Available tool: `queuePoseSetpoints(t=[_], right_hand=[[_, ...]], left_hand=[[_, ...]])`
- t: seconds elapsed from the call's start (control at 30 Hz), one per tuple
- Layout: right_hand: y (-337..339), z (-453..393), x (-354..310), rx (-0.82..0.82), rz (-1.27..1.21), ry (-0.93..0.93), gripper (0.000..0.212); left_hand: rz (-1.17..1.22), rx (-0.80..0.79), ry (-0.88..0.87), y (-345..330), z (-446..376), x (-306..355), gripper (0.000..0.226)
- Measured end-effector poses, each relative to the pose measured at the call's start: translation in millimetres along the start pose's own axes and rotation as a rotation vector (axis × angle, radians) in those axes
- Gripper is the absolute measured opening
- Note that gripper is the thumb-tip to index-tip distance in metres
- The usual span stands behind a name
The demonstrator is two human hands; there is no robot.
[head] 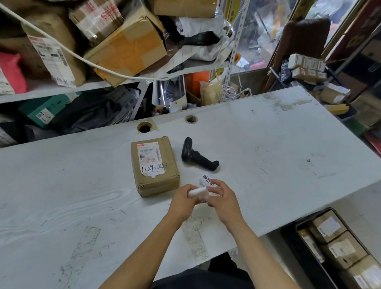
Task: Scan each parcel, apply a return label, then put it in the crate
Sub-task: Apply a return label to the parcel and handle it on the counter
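There is a single view, from a wide-angle camera worn on the person's head, looking forward and steeply down. It sits close above the white worktop (77, 194), whose near edge runs off the bottom left of the frame while its far edge crosses the middle. Both forearms enter from the bottom centre, so the left hand (183, 200) and right hand (223, 200) meet just below mid-frame. The wide lens bends straight lines near the borders. Beyond the worktop the view faces cluttered shelves (50, 89), and at the lower right it looks down into a crate (299, 224) on the floor.
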State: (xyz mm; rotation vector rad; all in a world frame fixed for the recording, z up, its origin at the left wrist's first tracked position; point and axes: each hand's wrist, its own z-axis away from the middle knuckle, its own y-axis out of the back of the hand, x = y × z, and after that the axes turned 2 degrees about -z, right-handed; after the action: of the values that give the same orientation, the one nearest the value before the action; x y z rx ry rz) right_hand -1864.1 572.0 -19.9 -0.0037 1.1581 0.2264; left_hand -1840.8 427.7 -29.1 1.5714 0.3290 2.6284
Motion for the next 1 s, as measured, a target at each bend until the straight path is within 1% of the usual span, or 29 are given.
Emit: queuePoseSetpoints(t=[0.07, 0.13, 0.23, 0.4, 0.57, 0.67, 0.83, 1.0], right_hand=[[1.3, -0.2, 2.2, 0.002, 0.087, 0.009, 0.042], [2.6, 2.5, 1.1, 0.031, 0.147, 0.034, 0.036], [2.7, 5.2, -0.3, 0.073, 0.246, 0.147, 0.029], [0.8, 1.8, -1.8, 0.004, 0.394, 0.286, 0.027], [0.2, -4.6, -0.3, 0.015, 0.432, 0.280, 0.026], [0.7, -6.2, -4.2, 0.023, 0.429, 0.292, 0.021], [-1.5, -9.3, -6.1, 0.044, 0.445, 0.287, 0.009], [-3.3, -8.9, -8.2, 0.050, 0.460, 0.294, 0.009]], left_hand=[[0.022, 0.041, 0.012, -0.3, -1.3, 1.1, 0.010], [0.060, 0.062, 0.021, -2.2, -4.1, 1.6, 0.009], [0.096, 0.074, 0.038, -7.7, -5.9, 2.4, 0.010], [0.250, 0.107, 0.080, -10.8, -16.9, 3.4, 0.010], [0.418, 0.135, 0.199, -12.2, -21.8, 6.1, 0.017], [0.420, 0.142, 0.215, -11.3, -21.3, 7.0, 0.015], [0.358, 0.145, 0.189, -9.6, -21.9, 8.6, 0.012], [0.320, 0.184, 0.144, -8.9, -22.8, 12.0, 0.013]])
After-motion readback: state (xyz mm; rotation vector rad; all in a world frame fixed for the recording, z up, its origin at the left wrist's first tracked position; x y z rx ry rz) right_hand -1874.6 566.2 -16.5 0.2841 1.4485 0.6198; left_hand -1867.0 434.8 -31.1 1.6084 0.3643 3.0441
